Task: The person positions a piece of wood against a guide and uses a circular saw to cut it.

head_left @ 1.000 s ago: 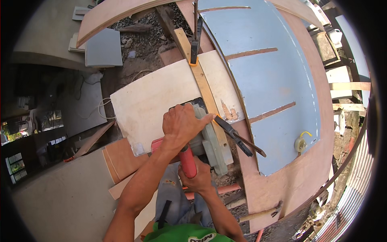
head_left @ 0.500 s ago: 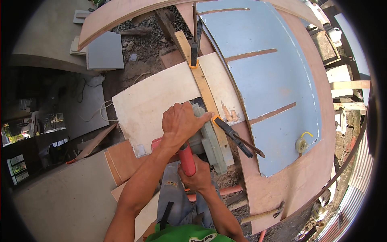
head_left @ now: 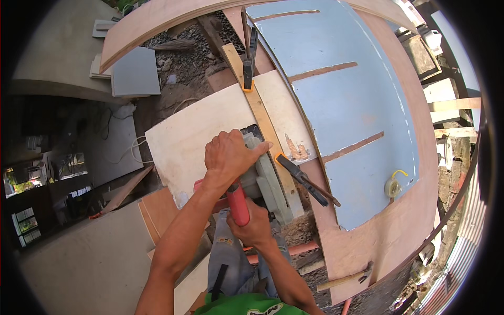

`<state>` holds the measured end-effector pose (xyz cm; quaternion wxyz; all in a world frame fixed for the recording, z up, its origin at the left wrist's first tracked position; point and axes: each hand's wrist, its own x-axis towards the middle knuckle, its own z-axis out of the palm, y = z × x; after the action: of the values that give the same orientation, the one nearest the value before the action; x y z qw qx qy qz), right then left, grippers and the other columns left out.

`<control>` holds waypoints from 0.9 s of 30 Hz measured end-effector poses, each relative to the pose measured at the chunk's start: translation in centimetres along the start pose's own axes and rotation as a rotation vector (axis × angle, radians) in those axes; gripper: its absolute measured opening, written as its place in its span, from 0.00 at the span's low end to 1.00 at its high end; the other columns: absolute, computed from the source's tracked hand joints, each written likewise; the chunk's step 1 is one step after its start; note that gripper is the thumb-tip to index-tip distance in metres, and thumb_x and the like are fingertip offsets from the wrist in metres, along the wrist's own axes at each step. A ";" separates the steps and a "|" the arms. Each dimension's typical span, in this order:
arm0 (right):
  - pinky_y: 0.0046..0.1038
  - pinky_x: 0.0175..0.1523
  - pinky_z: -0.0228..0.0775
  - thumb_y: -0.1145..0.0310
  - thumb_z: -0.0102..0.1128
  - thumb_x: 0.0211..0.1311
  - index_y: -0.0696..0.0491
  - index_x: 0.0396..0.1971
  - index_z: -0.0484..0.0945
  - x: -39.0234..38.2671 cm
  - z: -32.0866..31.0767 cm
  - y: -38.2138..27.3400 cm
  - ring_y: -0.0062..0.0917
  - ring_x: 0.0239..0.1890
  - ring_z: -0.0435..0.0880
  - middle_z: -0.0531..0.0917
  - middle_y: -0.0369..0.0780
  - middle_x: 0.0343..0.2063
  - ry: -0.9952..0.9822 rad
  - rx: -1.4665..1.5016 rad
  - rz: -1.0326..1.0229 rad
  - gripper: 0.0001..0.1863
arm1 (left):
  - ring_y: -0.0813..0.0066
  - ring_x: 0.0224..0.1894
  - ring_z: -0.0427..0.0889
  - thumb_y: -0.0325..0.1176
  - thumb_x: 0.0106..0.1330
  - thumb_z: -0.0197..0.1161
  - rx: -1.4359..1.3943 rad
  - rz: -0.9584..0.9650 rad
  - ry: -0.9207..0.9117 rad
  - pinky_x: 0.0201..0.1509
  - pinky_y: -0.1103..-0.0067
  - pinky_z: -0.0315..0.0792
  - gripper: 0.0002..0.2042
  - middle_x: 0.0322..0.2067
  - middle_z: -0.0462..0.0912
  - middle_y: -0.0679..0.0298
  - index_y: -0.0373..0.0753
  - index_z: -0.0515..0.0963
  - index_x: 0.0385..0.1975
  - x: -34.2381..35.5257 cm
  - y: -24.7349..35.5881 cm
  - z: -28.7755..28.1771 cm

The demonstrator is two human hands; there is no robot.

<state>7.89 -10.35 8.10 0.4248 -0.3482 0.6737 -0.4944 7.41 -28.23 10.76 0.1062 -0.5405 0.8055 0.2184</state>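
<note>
My right hand (head_left: 254, 226) grips the red rear handle of a circular saw (head_left: 271, 189) with a grey-green housing. My left hand (head_left: 228, 155) is wrapped over the saw's front top, its thumb stretched toward the guide strip. The saw sits on a pale plywood panel (head_left: 194, 128), alongside a long wooden strip (head_left: 261, 113). A far bar clamp (head_left: 250, 60) with orange pads and a near bar clamp (head_left: 304, 181) hold the strip on the panel. The blade is hidden.
A blue-painted board (head_left: 336, 110) with brown slots lies at right on a larger plywood sheet (head_left: 357, 247). On it are a tape roll (head_left: 391, 188) and a hammer (head_left: 344, 279). A curved plywood stack (head_left: 173, 23) spans the far side. Gravel (head_left: 181, 58) shows below.
The saw and both hands have edged slightly forward along the wooden strip. The whole view has shifted a little. My grip looks the same.
</note>
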 end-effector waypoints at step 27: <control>0.36 0.35 0.75 0.71 0.67 0.51 0.57 0.36 0.76 3.1 1.6 0.0 0.47 0.28 0.82 0.81 0.48 0.25 0.026 -0.004 -0.061 0.13 | 0.48 0.38 0.86 0.68 0.52 0.67 0.025 -0.055 -0.070 0.42 0.62 0.79 0.39 0.34 0.84 0.41 0.25 0.82 0.33 3.1 0.1 -2.7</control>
<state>8.09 -13.73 7.15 0.3999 -0.3629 0.6691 -0.5105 6.27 -32.07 11.90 0.1469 -0.5532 0.7888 0.2243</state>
